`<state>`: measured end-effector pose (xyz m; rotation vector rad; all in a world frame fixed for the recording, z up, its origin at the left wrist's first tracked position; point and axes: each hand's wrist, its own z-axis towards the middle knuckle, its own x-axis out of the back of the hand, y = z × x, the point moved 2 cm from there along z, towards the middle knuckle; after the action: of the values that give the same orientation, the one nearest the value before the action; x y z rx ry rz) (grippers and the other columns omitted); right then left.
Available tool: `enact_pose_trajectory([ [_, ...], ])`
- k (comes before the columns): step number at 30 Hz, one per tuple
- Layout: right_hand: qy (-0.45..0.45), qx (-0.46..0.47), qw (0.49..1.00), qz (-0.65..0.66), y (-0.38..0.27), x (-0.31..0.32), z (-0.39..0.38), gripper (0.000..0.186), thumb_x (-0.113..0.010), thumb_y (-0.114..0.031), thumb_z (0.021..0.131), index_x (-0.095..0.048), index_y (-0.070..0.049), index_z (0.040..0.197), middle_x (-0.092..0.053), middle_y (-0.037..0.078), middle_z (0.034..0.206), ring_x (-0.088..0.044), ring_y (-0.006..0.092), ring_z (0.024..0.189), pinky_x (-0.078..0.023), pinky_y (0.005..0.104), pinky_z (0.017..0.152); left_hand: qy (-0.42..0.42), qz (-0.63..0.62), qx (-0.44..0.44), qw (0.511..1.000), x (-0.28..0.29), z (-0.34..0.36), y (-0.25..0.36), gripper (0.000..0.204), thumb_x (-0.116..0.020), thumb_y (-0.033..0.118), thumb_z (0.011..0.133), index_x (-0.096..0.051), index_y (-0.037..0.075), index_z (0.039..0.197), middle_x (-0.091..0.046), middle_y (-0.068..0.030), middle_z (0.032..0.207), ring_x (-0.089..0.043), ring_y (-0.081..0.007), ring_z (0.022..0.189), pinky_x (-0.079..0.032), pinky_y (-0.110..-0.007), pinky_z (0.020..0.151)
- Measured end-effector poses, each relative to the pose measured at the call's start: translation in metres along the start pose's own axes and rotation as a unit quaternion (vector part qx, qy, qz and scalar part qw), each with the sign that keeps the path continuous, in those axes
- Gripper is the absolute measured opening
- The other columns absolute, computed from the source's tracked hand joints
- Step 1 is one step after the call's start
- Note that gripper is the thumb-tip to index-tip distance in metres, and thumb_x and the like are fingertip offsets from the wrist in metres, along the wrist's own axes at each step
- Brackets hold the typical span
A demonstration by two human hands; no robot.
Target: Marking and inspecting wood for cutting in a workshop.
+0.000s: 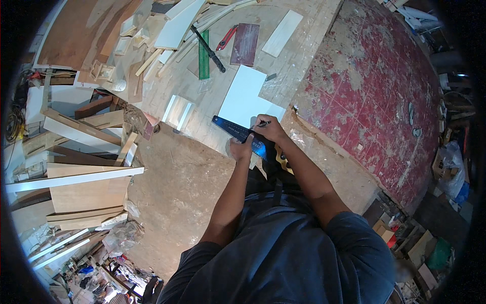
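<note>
My left hand (240, 149) is closed on a handsaw (230, 127), gripping its dark blue blade from the near side. The blade lies slantwise along the near edge of an L-shaped white board (243, 93). The saw's black and yellow handle points toward my body, partly hidden by my right arm. In my right hand (271, 130) is a dark pen (262, 123), pinched between the fingers over the board's near part, close to the blade. Its tip is too small to make out.
On the wooden worktop lie a black bar-shaped tool (208, 49), a green strip (203, 58), a red cutter (227, 37), a brown panel (245, 44) and a pale plank (282, 33). Wood offcuts (86, 187) pile up at left. A worn red floor (374, 96) spreads at right.
</note>
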<state>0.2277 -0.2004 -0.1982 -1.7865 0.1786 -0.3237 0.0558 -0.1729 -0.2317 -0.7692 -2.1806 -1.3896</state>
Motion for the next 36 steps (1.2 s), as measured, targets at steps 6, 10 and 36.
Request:
enact_pose_trajectory([
  [6, 0.012, -0.001, 1.0, -0.025, 0.002, 0.003, -0.002, 0.017, -0.076, -0.007, 0.076, -0.062, 0.0, 0.082, -0.063, 0.007, 0.075, -0.057, 0.0122, 0.076, -0.049, 0.0298, 0.074, -0.048, 0.0, 0.027, 0.998, -0.003, 0.001, -0.003, 0.081, -0.091, 0.038, 0.065, -0.057, -0.011, 0.119, -0.069, -0.0243, 0.109, -0.068, -0.0374, 0.1, -0.054, -0.044, 0.09],
  [10, 0.004, -0.019, 0.999, -0.035, -0.001, 0.003, -0.002, 0.018, -0.077, -0.007, 0.076, -0.062, 0.001, 0.083, -0.064, 0.007, 0.077, -0.058, 0.0116, 0.076, -0.05, 0.0302, 0.073, -0.038, 0.006, 0.026, 0.999, -0.002, 0.002, -0.005, 0.078, -0.091, 0.038, 0.065, -0.058, -0.01, 0.117, -0.069, -0.0242, 0.107, -0.068, -0.0378, 0.099, -0.054, -0.044, 0.088],
  [36, 0.289, -0.295, 0.902, 0.128, 0.087, 0.047, -0.192, 0.032, -0.066, -0.036, 0.096, -0.068, -0.005, 0.102, -0.067, 0.002, 0.087, -0.059, 0.0104, 0.079, -0.048, 0.0271, 0.068, -0.264, -0.297, 0.004, 0.918, 0.052, -0.017, 0.033, 0.028, -0.084, 0.005, 0.078, -0.071, -0.001, 0.102, -0.071, -0.0049, 0.099, -0.065, -0.0143, 0.085, -0.052, -0.03, 0.081],
])
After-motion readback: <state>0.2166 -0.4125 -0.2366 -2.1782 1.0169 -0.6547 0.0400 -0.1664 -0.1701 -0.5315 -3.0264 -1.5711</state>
